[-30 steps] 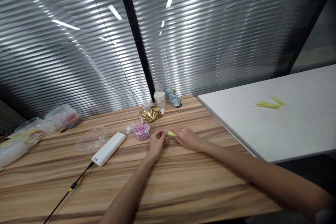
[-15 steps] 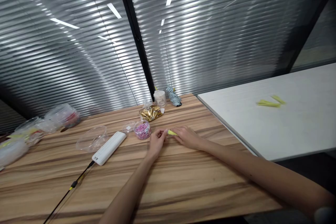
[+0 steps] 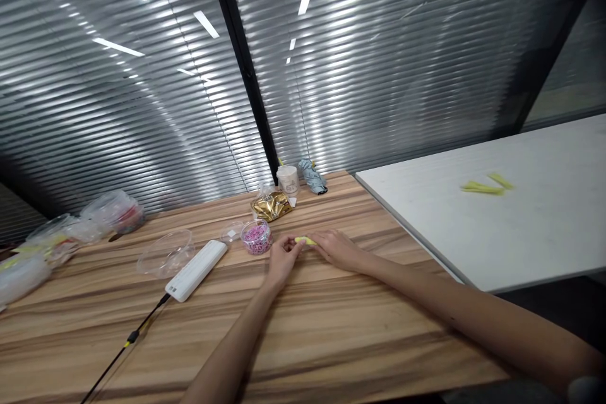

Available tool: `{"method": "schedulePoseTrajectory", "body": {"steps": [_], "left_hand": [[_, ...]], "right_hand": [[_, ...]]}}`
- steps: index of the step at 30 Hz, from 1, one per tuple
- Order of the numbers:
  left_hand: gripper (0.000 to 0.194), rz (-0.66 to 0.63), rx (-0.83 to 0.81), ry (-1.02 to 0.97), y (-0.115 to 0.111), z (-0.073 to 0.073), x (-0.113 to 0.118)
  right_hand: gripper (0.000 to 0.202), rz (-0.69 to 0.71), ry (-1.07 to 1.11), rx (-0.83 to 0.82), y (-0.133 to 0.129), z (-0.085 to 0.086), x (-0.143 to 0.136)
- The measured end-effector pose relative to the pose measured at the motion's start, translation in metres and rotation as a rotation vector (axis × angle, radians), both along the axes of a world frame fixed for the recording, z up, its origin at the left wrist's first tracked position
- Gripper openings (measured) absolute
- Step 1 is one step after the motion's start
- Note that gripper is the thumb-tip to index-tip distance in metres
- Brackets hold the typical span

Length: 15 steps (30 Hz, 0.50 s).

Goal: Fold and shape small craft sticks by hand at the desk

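A small yellow strip [image 3: 305, 240] is held low over the wood-grain table [image 3: 360, 334], between the fingertips of both hands; whether the tabletop is touched by it cannot be told. Its left end is pinched by the thumb and fingers of the left hand [image 3: 283, 260], and its right end is grasped by the fingers of the right hand [image 3: 339, 250]. Compared with half a second ago, the strip has been shifted slightly leftward: its left end, previously stopped at the left fingertips, is now seen reaching in among those fingers. Both forearms have been kept in nearly the same place. Just beside the left hand, a round clear tub [image 3: 270, 242] is filled with small pink pieces [image 3: 257, 237], with a clear lid [image 3: 231, 231] laid to its left. Farther left, a white power bank [image 3: 197, 269] is joined to a black cable [image 3: 111, 363], near a larger clear plastic bowl [image 3: 161, 255]. Behind the tub are set a gold foil packet [image 3: 272, 206], a white cup [image 3: 288, 180] and a crumpled blue-grey bundle [image 3: 312, 177]. On the adjoining white table [image 3: 534, 233], more yellow strips [image 3: 483, 187] are left unmoved.
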<state>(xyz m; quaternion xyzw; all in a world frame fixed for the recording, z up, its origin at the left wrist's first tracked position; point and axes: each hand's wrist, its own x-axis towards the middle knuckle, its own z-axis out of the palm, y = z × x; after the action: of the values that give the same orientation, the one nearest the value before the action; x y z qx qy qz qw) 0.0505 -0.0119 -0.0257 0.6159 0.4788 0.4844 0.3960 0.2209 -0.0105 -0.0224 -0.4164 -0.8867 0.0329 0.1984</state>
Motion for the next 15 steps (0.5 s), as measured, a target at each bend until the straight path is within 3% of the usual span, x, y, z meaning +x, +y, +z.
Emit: {"method": "schedulePoseTrajectory", "body": {"steps": [15], "left_hand": [[0.029,-0.06,0.03,0.009,-0.0016,-0.0003,0.0007]], "right_hand": [[0.032,0.017,0.018,0.041,0.002,-0.004,0.0005]]}}
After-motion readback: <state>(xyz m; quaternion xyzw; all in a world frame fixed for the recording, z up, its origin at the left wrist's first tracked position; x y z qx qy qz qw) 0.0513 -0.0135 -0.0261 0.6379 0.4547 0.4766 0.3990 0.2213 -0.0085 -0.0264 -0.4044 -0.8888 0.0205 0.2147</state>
